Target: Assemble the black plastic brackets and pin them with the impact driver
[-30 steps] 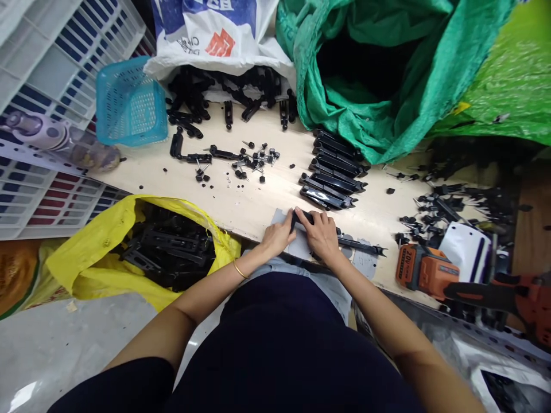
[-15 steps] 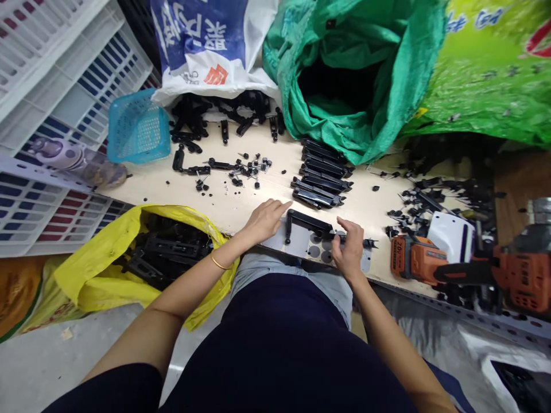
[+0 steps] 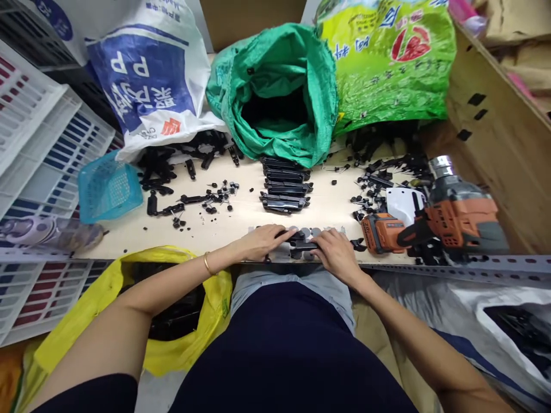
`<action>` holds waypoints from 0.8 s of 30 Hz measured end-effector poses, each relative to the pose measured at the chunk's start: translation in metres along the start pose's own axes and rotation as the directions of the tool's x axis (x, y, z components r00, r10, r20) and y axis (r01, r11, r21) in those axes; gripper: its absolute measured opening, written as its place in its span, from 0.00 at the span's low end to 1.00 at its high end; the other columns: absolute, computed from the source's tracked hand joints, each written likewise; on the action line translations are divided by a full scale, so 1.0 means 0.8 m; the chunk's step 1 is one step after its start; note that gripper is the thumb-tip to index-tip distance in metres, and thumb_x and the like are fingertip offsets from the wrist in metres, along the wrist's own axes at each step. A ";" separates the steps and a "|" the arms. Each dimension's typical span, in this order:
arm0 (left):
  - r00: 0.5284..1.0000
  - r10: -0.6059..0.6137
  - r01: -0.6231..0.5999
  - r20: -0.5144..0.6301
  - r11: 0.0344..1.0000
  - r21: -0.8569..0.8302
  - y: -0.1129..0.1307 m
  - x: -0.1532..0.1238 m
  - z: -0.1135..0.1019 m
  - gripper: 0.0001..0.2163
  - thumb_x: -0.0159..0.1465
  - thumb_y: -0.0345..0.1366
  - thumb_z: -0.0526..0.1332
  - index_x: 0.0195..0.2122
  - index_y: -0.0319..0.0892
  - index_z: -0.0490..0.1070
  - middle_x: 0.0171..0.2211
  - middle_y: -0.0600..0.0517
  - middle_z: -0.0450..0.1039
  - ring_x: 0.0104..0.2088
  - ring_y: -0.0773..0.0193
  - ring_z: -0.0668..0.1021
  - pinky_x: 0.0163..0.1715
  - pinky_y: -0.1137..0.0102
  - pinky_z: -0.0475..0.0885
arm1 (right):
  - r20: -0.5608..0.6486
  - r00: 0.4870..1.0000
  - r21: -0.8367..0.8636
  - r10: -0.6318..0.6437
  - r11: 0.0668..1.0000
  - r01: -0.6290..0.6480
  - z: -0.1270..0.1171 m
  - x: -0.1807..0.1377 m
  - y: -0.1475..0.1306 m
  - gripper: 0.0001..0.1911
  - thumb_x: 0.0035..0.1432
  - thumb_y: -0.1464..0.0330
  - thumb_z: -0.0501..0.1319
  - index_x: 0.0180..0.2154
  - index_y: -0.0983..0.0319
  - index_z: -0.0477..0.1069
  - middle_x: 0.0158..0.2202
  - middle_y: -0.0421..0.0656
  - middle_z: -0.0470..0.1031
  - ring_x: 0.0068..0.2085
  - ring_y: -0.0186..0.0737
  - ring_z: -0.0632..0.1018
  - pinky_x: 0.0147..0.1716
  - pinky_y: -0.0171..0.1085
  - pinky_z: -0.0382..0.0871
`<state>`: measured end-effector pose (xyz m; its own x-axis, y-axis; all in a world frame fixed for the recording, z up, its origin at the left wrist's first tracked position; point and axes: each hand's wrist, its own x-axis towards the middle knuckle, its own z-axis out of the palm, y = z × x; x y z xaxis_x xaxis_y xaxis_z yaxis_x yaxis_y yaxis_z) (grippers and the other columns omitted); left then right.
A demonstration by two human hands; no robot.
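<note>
At the near edge of the bench, a long black plastic arm piece point(image 3: 303, 246) lies over a grey plate with round dots point(image 3: 316, 232). My left hand point(image 3: 263, 243) holds the piece's left part, fingers closed together and pointing right. On the other end, my right hand point(image 3: 338, 253) grips with curled fingers and thumb. The palms partly cover the piece, so its exact shape is hidden. Just beyond both hands lies a row of several finished-looking black arm pieces point(image 3: 284, 202), side by side.
Small black knobs with metal pins point(image 3: 220, 198) lie scattered at left, with more at right beside an orange cordless power tool point(image 3: 460, 223). A green sack point(image 3: 224, 86) stands behind. A blue basket point(image 3: 109, 192) and a yellow bag point(image 3: 215, 310) of black parts are at left.
The view has turned right. My left hand has come onto the black arm piece, and my right hand has closed over it. The piece's bent left end is now mostly covered.
</note>
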<state>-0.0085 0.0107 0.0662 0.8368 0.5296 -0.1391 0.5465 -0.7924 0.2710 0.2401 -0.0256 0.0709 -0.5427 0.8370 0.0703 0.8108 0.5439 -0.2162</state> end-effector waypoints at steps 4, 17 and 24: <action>0.985 -0.175 0.175 0.006 0.985 -0.001 0.030 -0.001 -0.009 0.33 0.59 0.29 0.54 0.65 0.35 0.44 0.47 0.41 0.70 0.48 0.55 0.74 0.45 0.64 0.70 | 0.043 0.992 0.044 -0.120 0.992 0.118 -0.015 0.000 -0.020 0.11 0.62 0.63 0.56 0.41 0.63 0.71 0.36 0.47 0.73 0.39 0.43 0.69 0.35 0.38 0.60; 0.871 -0.258 -0.220 -0.418 0.556 -0.802 0.104 -0.052 -0.064 0.23 0.51 0.48 0.63 0.45 0.42 0.66 0.28 0.52 0.71 0.22 0.68 0.72 0.23 0.73 0.69 | 0.102 0.946 0.834 -0.307 0.545 0.087 -0.098 -0.018 -0.062 0.19 0.61 0.54 0.51 0.27 0.61 0.62 0.17 0.33 0.55 0.18 0.27 0.56 0.17 0.31 0.49; 0.583 -0.578 -0.328 -0.571 0.476 -0.816 0.118 -0.004 -0.067 0.25 0.56 0.60 0.57 0.41 0.43 0.66 0.43 0.45 0.68 0.47 0.54 0.72 0.45 0.60 0.71 | 0.004 1.000 0.952 -0.015 0.305 0.000 -0.061 0.012 -0.082 0.30 0.59 0.42 0.42 0.25 0.61 0.60 0.19 0.37 0.59 0.21 0.31 0.62 0.22 0.33 0.58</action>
<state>0.0381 -0.0494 0.1436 0.1531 0.9394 0.3066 -0.0416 -0.3039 0.9518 0.1927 -0.0501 0.1332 -0.5556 0.8286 0.0694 0.0381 0.1087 -0.9933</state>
